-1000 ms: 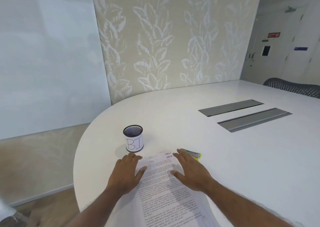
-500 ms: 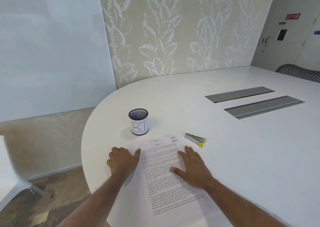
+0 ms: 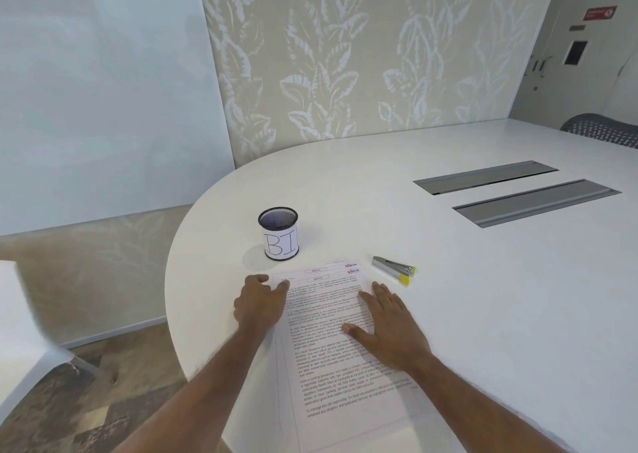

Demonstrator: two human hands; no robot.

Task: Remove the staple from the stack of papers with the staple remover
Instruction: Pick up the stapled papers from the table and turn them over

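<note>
Both hands flat on the printed stack, remover lying just beyond.

Left hand (image 3: 259, 301) and right hand (image 3: 388, 325) press open-palmed on the stack of papers (image 3: 340, 342), gripping nothing (fingers spread); past the right fingertips the silver staple remover (image 3: 394, 270) lies on the white surface (image 3: 483, 297), long axis left-right, yellow tips rightward.

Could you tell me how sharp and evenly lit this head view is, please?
Head view: soft, even light; the mesh cup casts a faint shadow to its left; the stack of papers shows text too soft to read; wide-angle bending curves the table edge; the white object at lower left is motion-blurred.
</note>
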